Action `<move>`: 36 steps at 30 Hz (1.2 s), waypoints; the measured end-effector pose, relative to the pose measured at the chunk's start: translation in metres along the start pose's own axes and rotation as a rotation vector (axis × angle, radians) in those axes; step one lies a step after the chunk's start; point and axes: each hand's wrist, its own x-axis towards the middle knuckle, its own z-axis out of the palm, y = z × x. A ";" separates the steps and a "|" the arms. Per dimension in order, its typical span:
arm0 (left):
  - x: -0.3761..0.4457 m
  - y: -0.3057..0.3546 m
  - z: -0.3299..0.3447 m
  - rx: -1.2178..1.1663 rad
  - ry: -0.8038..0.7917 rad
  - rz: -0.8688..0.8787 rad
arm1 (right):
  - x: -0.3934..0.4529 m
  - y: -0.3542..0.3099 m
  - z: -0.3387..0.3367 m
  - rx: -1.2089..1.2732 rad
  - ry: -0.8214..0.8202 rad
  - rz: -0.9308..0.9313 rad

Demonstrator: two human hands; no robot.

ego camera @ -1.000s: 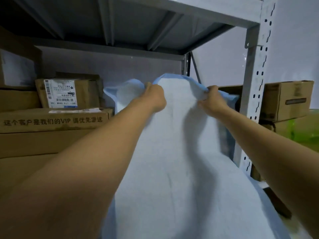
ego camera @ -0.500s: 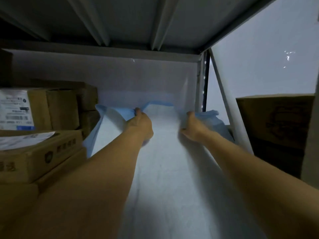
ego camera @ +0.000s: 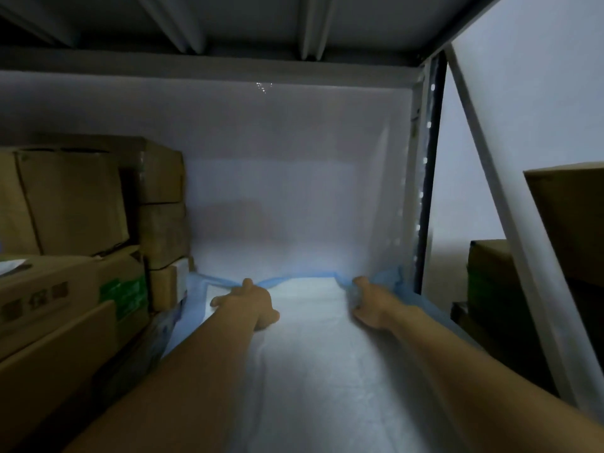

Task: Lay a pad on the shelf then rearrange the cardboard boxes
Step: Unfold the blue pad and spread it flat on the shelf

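Both arms reach deep into the shelf bay from the bottom of the frame, and the two hands work at the far end of the pad, a white sheet with a blue border that lies along the shelf floor through the lower middle of the frame.

The left hand, just left of centre, lies spread and palm-down on the pad near its far edge. Its fingers are loosely open, one stretched out to the left, another touching the blue border; it presses on the sheet rather than gripping it.

The right hand, right of centre, is curled shut around a bunched fold of the pad's blue border, which crumples up at the far right corner beside the dark metal upright.

The pad's far edge runs as a thin blue line between the two hands, close against the pale back wall.

At the left of the frame the cardboard boxes stand stacked on the same shelf, the nearest ones just beside the pad's left border. Another brown box shows at the right edge, beyond the slanted brace.
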 end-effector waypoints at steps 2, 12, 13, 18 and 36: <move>-0.001 0.001 -0.003 0.012 0.089 -0.011 | -0.001 0.005 0.005 -0.007 0.001 -0.045; 0.028 0.010 0.030 -0.091 0.029 0.240 | 0.006 0.014 0.014 -0.084 -0.053 -0.005; 0.029 0.009 0.032 -0.091 0.033 0.238 | 0.008 0.014 0.014 -0.071 -0.073 0.008; 0.022 0.008 0.030 -0.103 0.147 0.222 | 0.009 0.014 0.009 0.001 0.027 -0.007; -0.165 -0.019 0.017 -0.147 -0.097 0.205 | -0.197 -0.004 -0.023 -0.110 -0.062 0.286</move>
